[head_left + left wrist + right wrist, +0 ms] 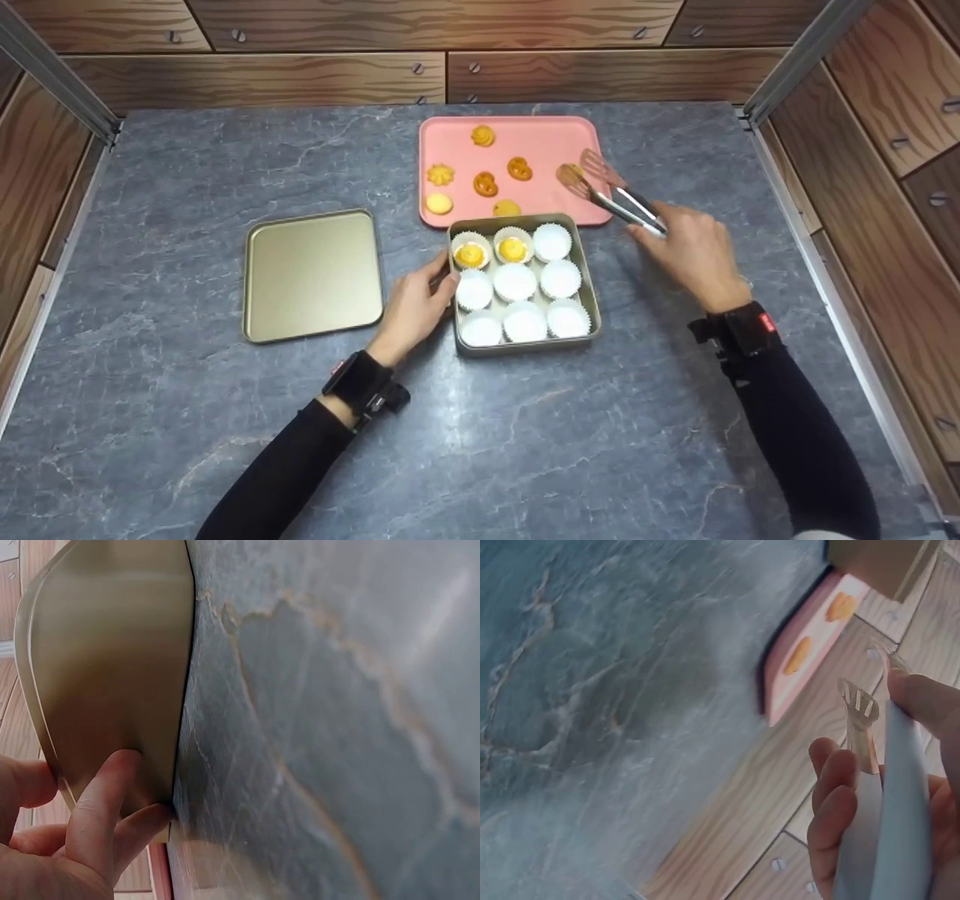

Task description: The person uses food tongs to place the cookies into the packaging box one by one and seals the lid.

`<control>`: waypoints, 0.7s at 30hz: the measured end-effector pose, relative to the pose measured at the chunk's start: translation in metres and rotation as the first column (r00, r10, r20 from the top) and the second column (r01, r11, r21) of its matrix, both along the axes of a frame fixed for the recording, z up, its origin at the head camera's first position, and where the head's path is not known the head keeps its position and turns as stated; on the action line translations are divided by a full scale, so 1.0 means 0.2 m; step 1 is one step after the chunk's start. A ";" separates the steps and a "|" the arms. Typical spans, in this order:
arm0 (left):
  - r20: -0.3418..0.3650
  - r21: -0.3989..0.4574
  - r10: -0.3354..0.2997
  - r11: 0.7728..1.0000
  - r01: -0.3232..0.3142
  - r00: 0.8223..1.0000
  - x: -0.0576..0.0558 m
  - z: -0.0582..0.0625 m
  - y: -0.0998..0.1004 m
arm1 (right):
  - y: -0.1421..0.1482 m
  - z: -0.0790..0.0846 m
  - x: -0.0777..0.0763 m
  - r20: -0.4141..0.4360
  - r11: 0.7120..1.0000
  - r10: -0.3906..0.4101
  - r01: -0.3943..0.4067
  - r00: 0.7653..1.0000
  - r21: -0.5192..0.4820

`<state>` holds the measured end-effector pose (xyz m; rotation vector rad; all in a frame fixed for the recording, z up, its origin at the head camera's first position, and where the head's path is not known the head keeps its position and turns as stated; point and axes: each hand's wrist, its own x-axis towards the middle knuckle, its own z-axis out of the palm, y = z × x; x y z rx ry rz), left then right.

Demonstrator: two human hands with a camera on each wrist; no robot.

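Note:
My left hand holds the left wall of a square gold tin, its thumb at the rim and fingers against the outer side. Inside the tin stand rows of white paper cups; two in the far row each hold a yellow cookie. My right hand grips a pair of tongs by the handles. The tongs' slotted heads are apart, over the right part of a pink tray. A cookie there is partly hidden behind them.
Several cookies lie spread on the tray, among them a pretzel-shaped one and a round pale one. The tin overlaps the tray's near edge in the head view. A gold lid lies flat on the grey marbled table, left of the tin.

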<state>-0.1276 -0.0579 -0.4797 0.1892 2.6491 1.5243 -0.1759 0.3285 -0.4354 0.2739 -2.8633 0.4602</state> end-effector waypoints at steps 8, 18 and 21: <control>-0.028 -0.020 0.008 1.000 -0.008 1.000 0.00 -0.01 0.00 | 0.00 -0.04 -0.05 0.030 0.997 -0.058 0.056 0.998 0.058; -0.050 -0.030 0.006 1.000 -0.008 0.999 0.00 0.00 0.00 | -0.03 -0.06 -0.10 0.114 0.993 -0.095 0.086 0.989 0.081; -0.045 -0.027 0.005 1.000 -0.006 0.999 0.00 0.00 0.00 | -0.04 -0.06 -0.11 0.103 0.992 -0.102 0.094 0.989 0.080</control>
